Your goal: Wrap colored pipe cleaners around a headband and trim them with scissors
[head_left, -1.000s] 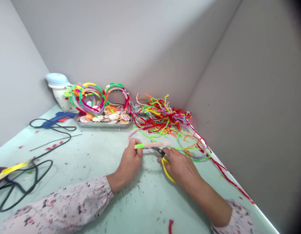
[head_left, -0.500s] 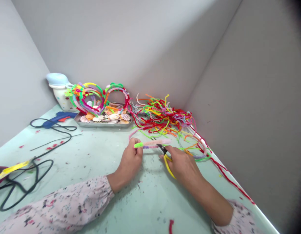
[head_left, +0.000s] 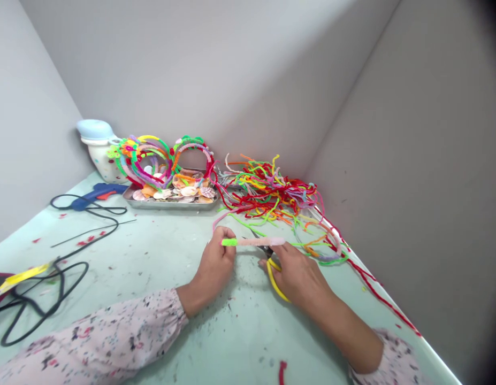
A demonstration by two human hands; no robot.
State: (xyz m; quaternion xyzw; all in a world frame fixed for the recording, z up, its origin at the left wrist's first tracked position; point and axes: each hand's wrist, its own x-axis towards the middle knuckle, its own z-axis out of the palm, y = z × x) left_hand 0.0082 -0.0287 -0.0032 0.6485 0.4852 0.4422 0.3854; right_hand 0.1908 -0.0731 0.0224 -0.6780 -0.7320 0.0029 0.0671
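Note:
My left hand (head_left: pixel 218 256) is closed, pinching a headband (head_left: pixel 253 242) wrapped in fuzzy pipe cleaner, seen almost edge-on. Its bands run from bright green through peach to pale lilac. Scissors (head_left: pixel 275 275) with yellow handles and dark blades are gripped in my right hand (head_left: pixel 298 267). The blades point up and left, spread apart, and pass behind the headband. Fingers of the right hand lie close to the headband's lilac end; whether they touch it I cannot tell. Both hands are above the pale green table (head_left: pixel 248 331).
Loose pipe cleaners (head_left: pixel 267 187) pile up at the back right, with red strands trailing along the right edge. A metal tray (head_left: pixel 171 204) holds shells and finished-looking headbands (head_left: pixel 191 144). Leftward are a blue glue gun (head_left: pixel 91 197), a black cord (head_left: pixel 61 286) and a white container (head_left: pixel 103 155).
The headband has turned, so its lower purple strip no longer shows, and its lilac end sits nearer my right hand. The scissors have shifted slightly down and left.

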